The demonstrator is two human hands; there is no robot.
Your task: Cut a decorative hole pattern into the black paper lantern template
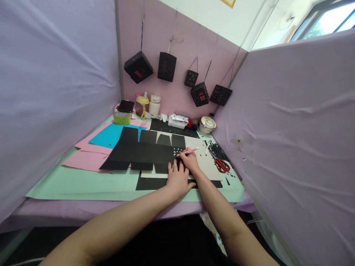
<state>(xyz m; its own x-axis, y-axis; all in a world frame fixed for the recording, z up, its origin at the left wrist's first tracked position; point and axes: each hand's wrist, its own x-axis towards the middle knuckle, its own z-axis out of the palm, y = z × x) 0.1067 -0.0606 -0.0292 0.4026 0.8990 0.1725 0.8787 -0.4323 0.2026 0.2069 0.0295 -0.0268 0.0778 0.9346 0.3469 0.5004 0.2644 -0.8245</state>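
A black sheet of card (pixel 149 152), cut with flaps along its edges, lies flat over a pale board (pixel 206 162). Near its right end is a patch of small triangular cut-outs (pixel 176 151). My right hand (pixel 190 159) is closed around a slim pink pen-shaped craft knife (pixel 191 150); its lower end is beside the cut-outs, the tip too small to make out. My left hand (pixel 178 180) lies flat with fingers spread, pressing on the card's lower flaps just below the right hand. Under the board, another black strip (pixel 151 184) sticks out toward the front edge.
Red-handled scissors (pixel 222 166) and black paper scraps (pixel 219 150) lie at the right. Pink (pixel 85 159) and blue paper (pixel 107 136) spread leftward. Tape (pixel 122 118), a jar (pixel 154 106), a plastic box (pixel 178 121) and a bowl (pixel 207 125) stand behind. Several black paper lanterns (pixel 138 67) hang above.
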